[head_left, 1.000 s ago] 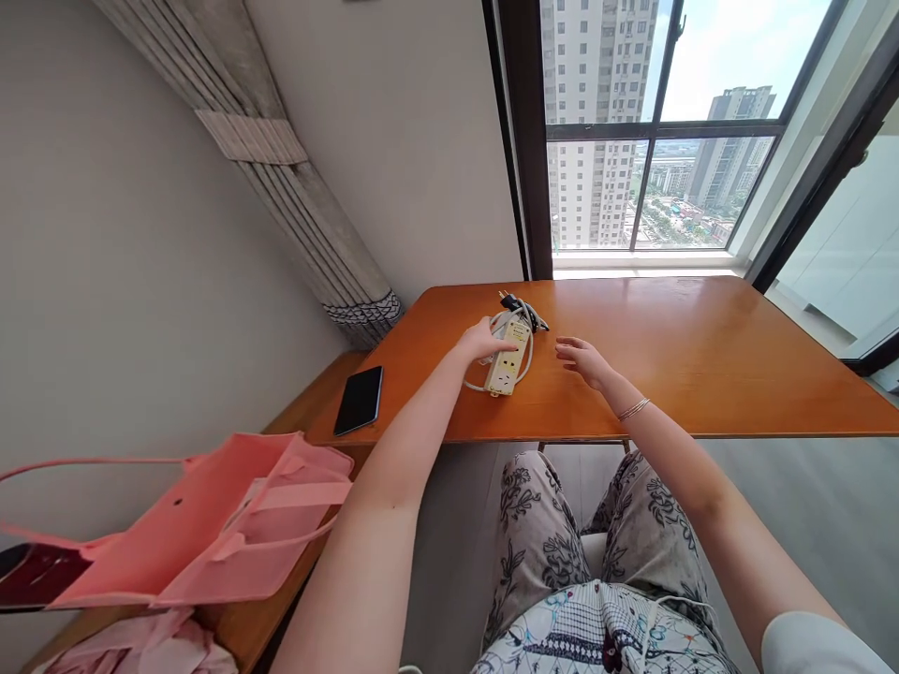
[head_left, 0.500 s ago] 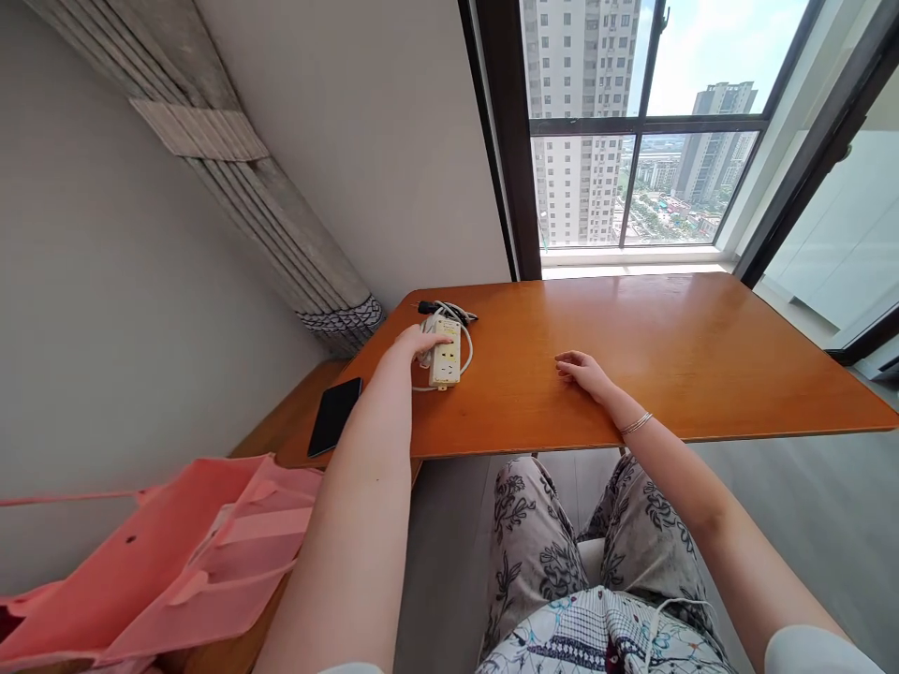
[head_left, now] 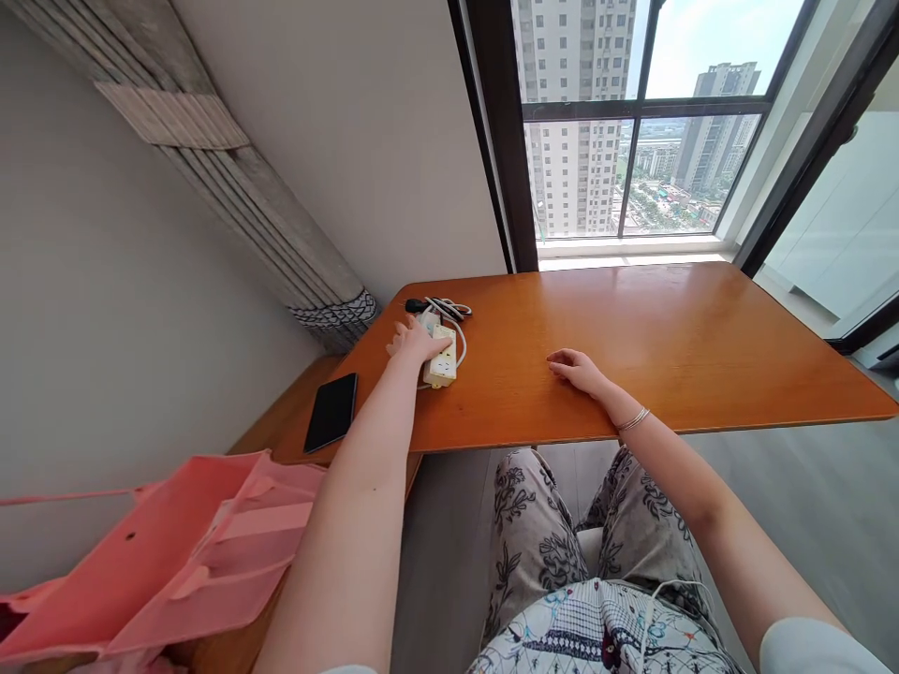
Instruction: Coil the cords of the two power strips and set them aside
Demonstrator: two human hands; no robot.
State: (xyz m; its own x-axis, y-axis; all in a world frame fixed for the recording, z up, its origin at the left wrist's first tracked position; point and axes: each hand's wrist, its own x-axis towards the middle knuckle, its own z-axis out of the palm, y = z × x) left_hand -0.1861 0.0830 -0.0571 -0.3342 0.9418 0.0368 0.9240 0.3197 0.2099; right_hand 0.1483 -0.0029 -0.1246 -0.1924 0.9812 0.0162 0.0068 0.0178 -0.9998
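A cream power strip (head_left: 442, 360) with several sockets lies on the left part of the orange-brown wooden table (head_left: 653, 346). Its white cord (head_left: 460, 329) is coiled around its far end, and a black plug (head_left: 416, 305) shows there. My left hand (head_left: 414, 343) is at the strip's left side, fingers spread, with the thumb across the sockets. Part of the strip and cord is hidden under that hand. My right hand (head_left: 574, 365) rests on the table to the right, loosely curved and holding nothing; a thin bracelet (head_left: 634, 418) circles the wrist.
A black tablet-like slab (head_left: 331, 413) lies left of my left forearm. Lower left is an open pink bag (head_left: 175, 552) with pockets. A tied grey curtain (head_left: 273, 234) hangs by the wall, and a window (head_left: 639, 140) stands behind the table.
My left hand's fingers have spread out to the left, while the thumb stays on the power strip. The right hand has kept its place. The view has shifted slightly.
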